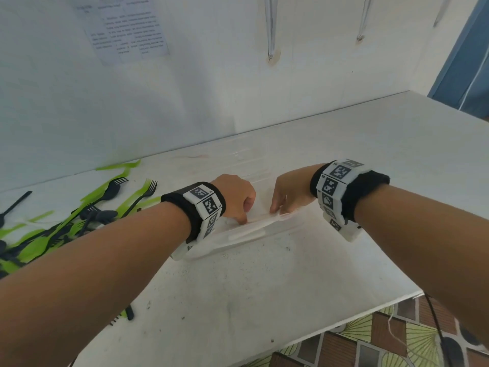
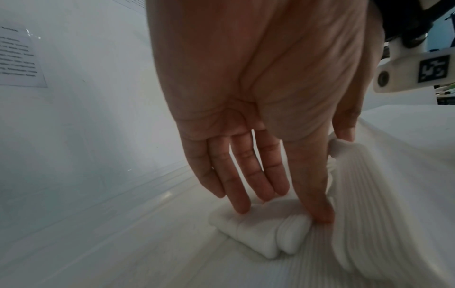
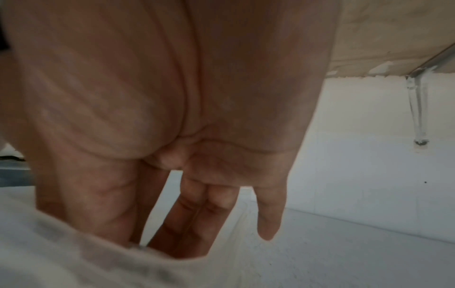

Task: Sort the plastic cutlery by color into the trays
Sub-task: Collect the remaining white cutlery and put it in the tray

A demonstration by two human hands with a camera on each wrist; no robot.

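Observation:
A bundle of white cutlery (image 1: 251, 229) lies lengthwise in a clear plastic tray (image 1: 267, 241) at the middle of the white table. My left hand (image 1: 244, 207) is at the bundle's left part; in the left wrist view the left hand (image 2: 332, 175) pinches the stacked white pieces (image 2: 369, 214) between thumb and index finger, the other fingers touching white spoon bowls (image 2: 258, 233). My right hand (image 1: 277, 206) points its straight fingers down onto the bundle's right end. A blurred white mass (image 3: 74, 253) hides the right hand's (image 3: 138, 233) fingertips.
A mixed pile of green and black cutlery (image 1: 53, 229) lies at the table's left, with a black fork (image 1: 113, 189) on top. Behind the hands stands another clear tray (image 1: 246, 154), against the wall. The table's front edge (image 1: 344, 321) runs at the lower right.

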